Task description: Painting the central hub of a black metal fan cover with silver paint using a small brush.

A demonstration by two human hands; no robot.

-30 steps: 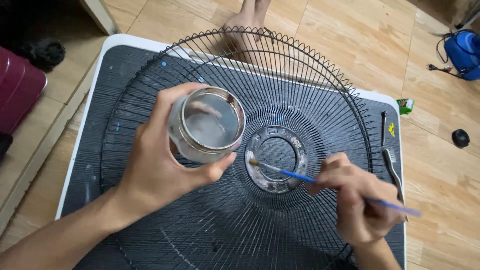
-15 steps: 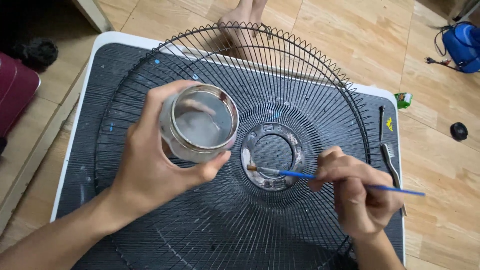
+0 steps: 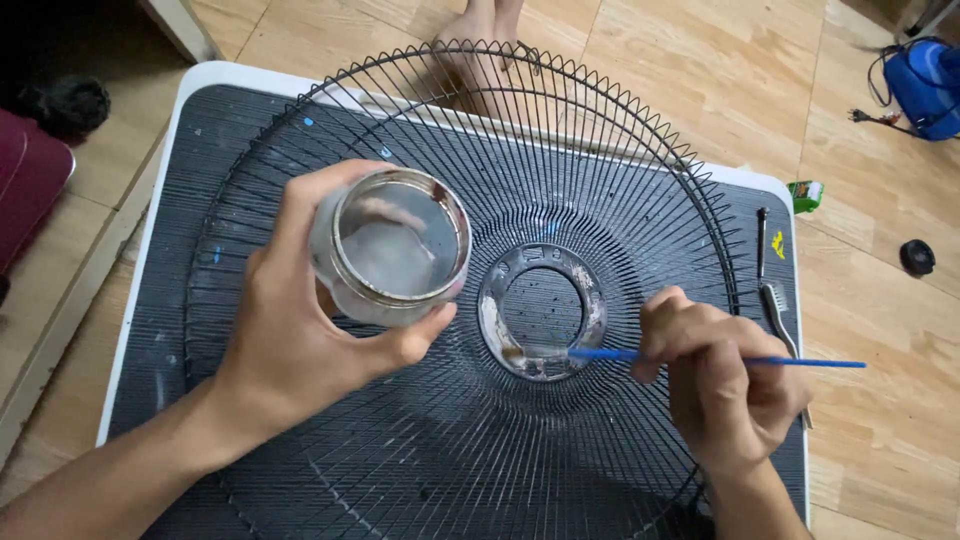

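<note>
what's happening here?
A person works over a black wire fan guard lying on a dark ribbed board on a wooden floor. The left hand holds an open glass jar of pale paint above the guard. The right hand holds a thin blue brush, its tip on the guard's centre ring, which looks partly coated. A toothbrush lies at the board's right edge.

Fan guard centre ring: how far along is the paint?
Most of the centre ring looks coated pale and wet. In hand: the right hand puts the blue brush tip on its lower edge; the left hand holds the paint jar. Left: the black wire spokes show no paint.
</note>
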